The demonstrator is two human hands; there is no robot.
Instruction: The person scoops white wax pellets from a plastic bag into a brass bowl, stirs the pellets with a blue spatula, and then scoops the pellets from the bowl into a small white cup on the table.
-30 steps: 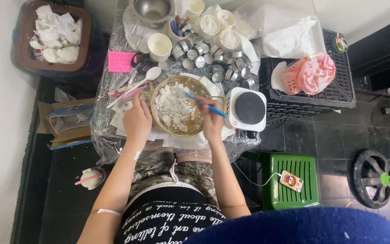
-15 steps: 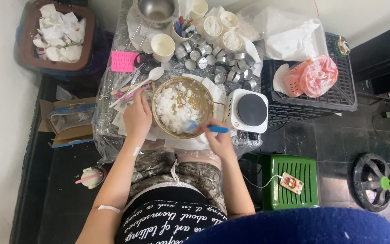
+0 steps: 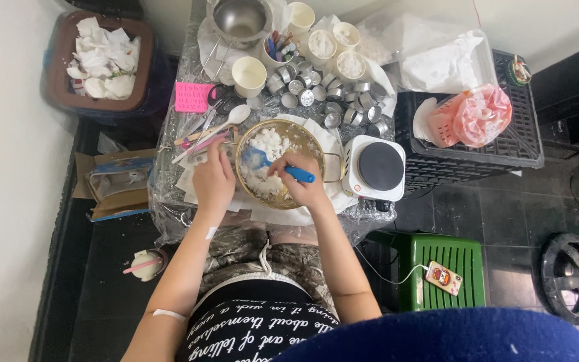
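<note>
A round metal bowl [image 3: 306, 139] of white chunks [image 3: 266, 144] sits on white paper at the middle of the small table. My left hand [image 3: 213, 179] grips the bowl's left rim. My right hand [image 3: 301, 179] is over the bowl's near right side, shut on a blue spatula [image 3: 297, 174] whose blade points left into the white chunks.
A small white hot plate [image 3: 374, 167] stands right of the bowl. Several small metal tins [image 3: 323, 100], paper cups [image 3: 249, 75] and a steel pot [image 3: 240, 20] crowd the far side. A black crate [image 3: 497, 154], green stool [image 3: 447, 268] and bin of tissues [image 3: 102, 57] surround the table.
The spatula has swung from the bowl's far right to the near side, its blade now dug into the chunks toward the left. My left hand stays on the rim.
</note>
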